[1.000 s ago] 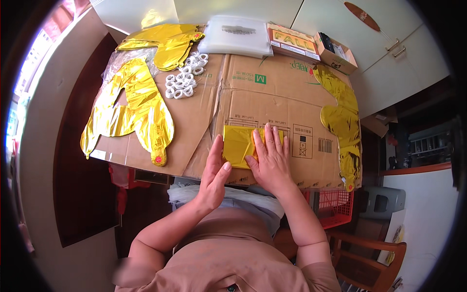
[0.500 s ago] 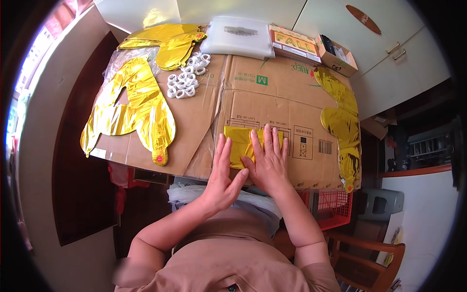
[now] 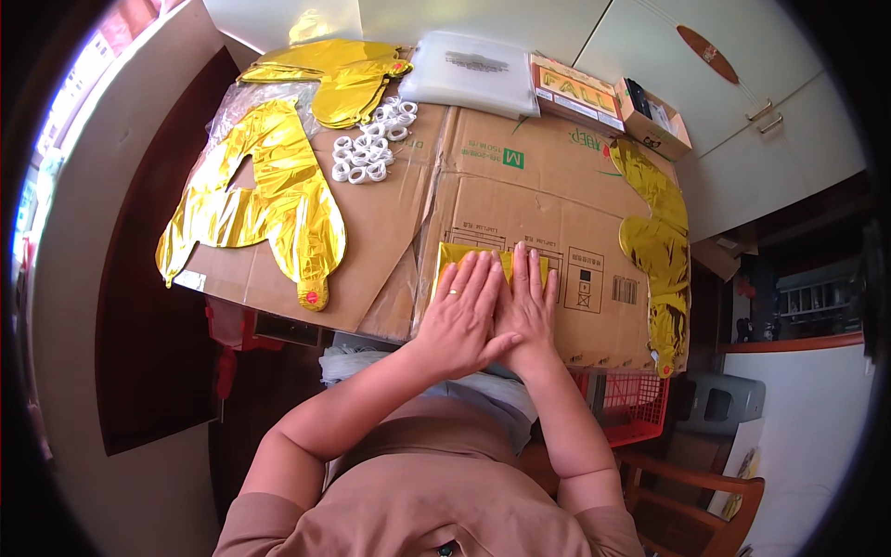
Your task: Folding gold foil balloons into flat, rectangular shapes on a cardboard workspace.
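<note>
A folded gold foil balloon lies at the near edge of the cardboard, mostly hidden under both hands. My left hand rests flat on it, fingers stretched and side by side. Against it, my right hand also lies flat on the foil, its fingers slightly apart. The left thumb crosses over the base of the right hand. To the left is a flat gold letter-A foil balloon with a red dot on its tail; at the right edge lies another gold foil balloon, curved in shape.
White string coils sit beside a stack of gold foil balloons. Clear plastic bags, a flat printed box and a small open carton line the back of the cardboard. A red crate stands below, right.
My left hand has moved right and forward, from the foil's left edge onto it, against the right hand. The right hand stays on the foil. The view has shifted slightly.
</note>
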`<state>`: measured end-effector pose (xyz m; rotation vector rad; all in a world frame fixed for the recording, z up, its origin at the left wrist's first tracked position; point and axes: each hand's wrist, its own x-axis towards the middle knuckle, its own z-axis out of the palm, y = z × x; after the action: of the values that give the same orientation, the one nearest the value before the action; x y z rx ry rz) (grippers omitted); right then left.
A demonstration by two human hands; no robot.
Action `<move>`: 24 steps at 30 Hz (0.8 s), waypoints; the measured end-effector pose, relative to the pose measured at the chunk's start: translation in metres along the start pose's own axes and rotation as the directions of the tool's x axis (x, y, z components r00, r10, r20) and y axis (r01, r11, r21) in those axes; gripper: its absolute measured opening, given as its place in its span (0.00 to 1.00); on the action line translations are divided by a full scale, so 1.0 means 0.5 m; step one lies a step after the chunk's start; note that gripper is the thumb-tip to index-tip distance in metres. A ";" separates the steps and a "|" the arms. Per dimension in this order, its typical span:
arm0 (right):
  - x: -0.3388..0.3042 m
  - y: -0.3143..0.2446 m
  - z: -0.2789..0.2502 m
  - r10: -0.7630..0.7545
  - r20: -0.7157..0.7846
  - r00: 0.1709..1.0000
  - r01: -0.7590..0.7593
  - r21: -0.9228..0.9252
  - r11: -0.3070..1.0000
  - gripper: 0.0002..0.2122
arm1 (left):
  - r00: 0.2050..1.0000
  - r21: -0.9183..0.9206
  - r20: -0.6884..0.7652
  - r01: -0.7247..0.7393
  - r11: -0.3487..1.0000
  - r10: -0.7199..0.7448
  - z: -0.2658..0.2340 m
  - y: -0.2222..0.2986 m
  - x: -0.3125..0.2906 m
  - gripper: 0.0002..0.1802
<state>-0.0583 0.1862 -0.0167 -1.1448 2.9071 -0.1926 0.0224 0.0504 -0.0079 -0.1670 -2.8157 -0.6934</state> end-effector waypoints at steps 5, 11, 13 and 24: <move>-0.003 -0.006 -0.012 -0.011 -0.035 0.999 0.013 0.060 0.998 0.39 | 0.997 0.092 -0.044 0.071 0.993 -0.068 -0.004 -0.022 -0.031 0.56; -0.009 -0.004 -0.009 -0.014 -0.070 0.997 0.017 0.049 0.999 0.40 | 0.991 0.155 -0.053 0.128 0.980 -0.121 0.001 -0.025 -0.043 0.58; -0.007 -0.005 -0.012 -0.008 -0.060 0.998 0.011 0.055 0.998 0.39 | 0.992 0.164 -0.053 0.126 0.978 -0.119 0.001 -0.028 -0.042 0.58; -0.008 0.042 -0.041 -0.066 -0.088 0.994 0.093 0.354 0.931 0.31 | 0.991 0.138 -0.030 0.135 0.981 -0.132 -0.015 -0.023 -0.036 0.54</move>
<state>-0.0708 0.2066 0.0010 -1.2093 2.7231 -0.7463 0.0392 0.0358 -0.0107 0.0544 -2.8629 -0.5186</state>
